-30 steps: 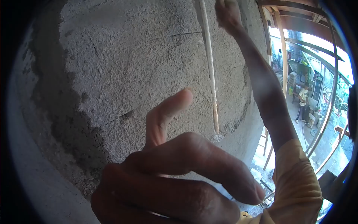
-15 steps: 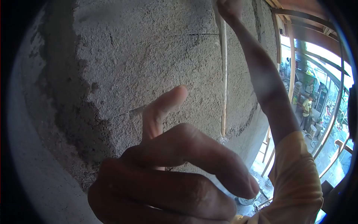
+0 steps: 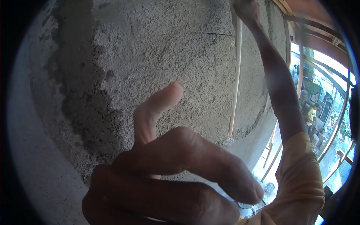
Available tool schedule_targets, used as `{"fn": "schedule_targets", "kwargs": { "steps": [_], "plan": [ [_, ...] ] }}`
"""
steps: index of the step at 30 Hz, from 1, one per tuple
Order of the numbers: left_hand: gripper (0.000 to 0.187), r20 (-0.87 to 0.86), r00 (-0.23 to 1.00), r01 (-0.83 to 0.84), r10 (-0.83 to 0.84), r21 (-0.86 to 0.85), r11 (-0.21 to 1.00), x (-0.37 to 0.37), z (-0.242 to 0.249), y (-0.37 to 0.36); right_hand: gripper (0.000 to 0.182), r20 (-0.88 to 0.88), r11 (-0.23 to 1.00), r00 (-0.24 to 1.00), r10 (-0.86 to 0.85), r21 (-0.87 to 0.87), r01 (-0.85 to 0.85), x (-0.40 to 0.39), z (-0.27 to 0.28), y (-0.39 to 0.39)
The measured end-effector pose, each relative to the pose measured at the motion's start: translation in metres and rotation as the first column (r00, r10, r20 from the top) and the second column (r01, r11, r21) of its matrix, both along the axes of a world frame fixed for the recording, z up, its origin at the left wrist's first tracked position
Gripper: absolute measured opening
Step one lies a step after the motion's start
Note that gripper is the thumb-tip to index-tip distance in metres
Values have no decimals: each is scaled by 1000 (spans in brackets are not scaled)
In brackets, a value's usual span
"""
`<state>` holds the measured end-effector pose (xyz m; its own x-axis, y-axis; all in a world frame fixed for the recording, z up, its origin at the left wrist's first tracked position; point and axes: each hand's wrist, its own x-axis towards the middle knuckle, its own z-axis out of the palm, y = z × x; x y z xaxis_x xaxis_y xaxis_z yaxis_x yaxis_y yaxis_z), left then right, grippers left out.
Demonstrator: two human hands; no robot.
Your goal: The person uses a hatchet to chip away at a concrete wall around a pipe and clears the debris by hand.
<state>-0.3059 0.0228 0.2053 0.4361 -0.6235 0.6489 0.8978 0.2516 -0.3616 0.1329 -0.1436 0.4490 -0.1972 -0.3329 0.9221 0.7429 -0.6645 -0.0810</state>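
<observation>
Head view: the left hand (image 3: pixel 165 176) fills the foreground holding nothing, index finger raised, the other fingers (image 3: pixel 210 165) curled loosely, blocking the lower wall (image 3: pixel 157 48). Up and right of those fingers, the right hand (image 3: pixel 247 9) is raised against the rough plaster, fingers closed on a thin pale stick (image 3: pixel 235 75) hanging down the wall. Beyond the yellow sleeve (image 3: pixel 300 180), a person (image 3: pixel 311 116) stands outside.

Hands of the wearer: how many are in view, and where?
2. The left hand is close to the camera, low in the frame, one finger raised. The right hand is at the top edge, gripping the thin rod against the rough wall.
</observation>
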Motion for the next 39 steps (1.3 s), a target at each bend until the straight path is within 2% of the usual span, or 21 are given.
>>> {"fn": "schedule_targets", "kwargs": {
  "steps": [1, 4, 5, 8, 11, 14, 17, 18, 20, 21, 24, 25, 26, 27, 28, 31, 32, 34, 35, 38, 39],
  "plan": [
    [63, -8, 1000, 5, -5, -18, 1000, 0, -1, 0, 44, -74, 999, 997, -27, 29, 29, 11, 1, -3],
    [62, -18, 1000, 1, -2, -67, 998, -6, -1, 1, 46, -458, 975, 869, -184, -195, 104, 36, 27, -21],
    [61, -30, 999, 8, -10, -87, 996, -10, -5, 2, 48, -431, 998, 902, -12, -64, -17, 17, 21, -17],
    [60, -52, 999, -8, 2, -121, 993, -13, -10, 6, 48, -307, 991, 943, 128, 10, -131, -37, -2, -3],
    [59, -76, 997, 9, -21, -155, 988, -11, 4, 1, 54, -114, 996, 992, -57, -74, 48, 30, 10, -8],
    [58, -94, 995, 20, -39, -197, 980, 0, 5, 2, 55, -454, 991, 890, -37, -131, -26, 12, 25, -13],
    [58, -125, 992, -5, -25, -231, 973, 12, 12, 0, 56, -195, 999, 980, 40, 2, -40, 12, 7, -1],
    [58, -138, 989, 7, -42, -247, 969, -10, -17, 6, 57, -240, 999, 970, -28, -32, 21, 28, 7, -5],
    [57, -148, 987, 24, -67, -274, 961, -10, -10, 2, 60, -305, 987, 940, -153, -100, 128, 47, 10, -2],
    [57, -153, 985, 32, -78, -282, 959, -8, -10, 11, 65, -451, 990, 889, -76, -137, 14, 36, 21, -9],
    [57, -165, 983, 29, -86, -320, 947, -30, -36, 13, 71, -323, 943, 914, 245, -141, -302, 0, -19, -23],
    [57, -178, 979, 32, -96, -330, 943, -34, -45, 14, 65, -18, 986, 999, -50, -161, 46, 62, -9, -33],
    [57, -194, 975, 38, -110, -343, 939, -15, -21, 16, 57, 60, 809, 850, -523, -279, 517, 114, -6, -42],
    [57, -202, 971, 47, -126, -355, 934, -21, -21, 11, 52, -274, 942, 918, -287, -256, 218, 87, -20, -27],
    [58, -214, 967, 53, -138, -362, 931, -17, -26, 1, 48, -566, 990, 824, 1, -118, -82, 59, -40, -15],
    [58, -213, 965, 64, -154, -379, 923, -17, -27, -9, 47, -343, 936, 937, 59, -307, -171, 3, -54, -35],
    [57, -228, 933, 149, -278, -457, 877, -16, -27, -8, 49, -213, 948, 966, -145, -308, 74, 31, -49, -35],
    [56, -264, 813, 268, -518, -620, 737, -15, -27, -6, 52, -5, 815, 839, -545, -239, 528, 115, -67, -39],
    [55, -248, 741, 318, -624, -689, 651, -14, -27, -5, 53, -658, 986, 752, -35, -144, -80, 22, -91, -10],
    [54, -136, 487, 381, -863, -856, 350, -13, -26, -3, 60, -332, 759, 820, -467, -626, 179, 37, -81, -58],
    [53, -74, 398, 375, -914, -896, 236, -14, -26, -3, 58, -303, 828, 871, -387, -531, 182, 46, -82, -51]
  ]
}}
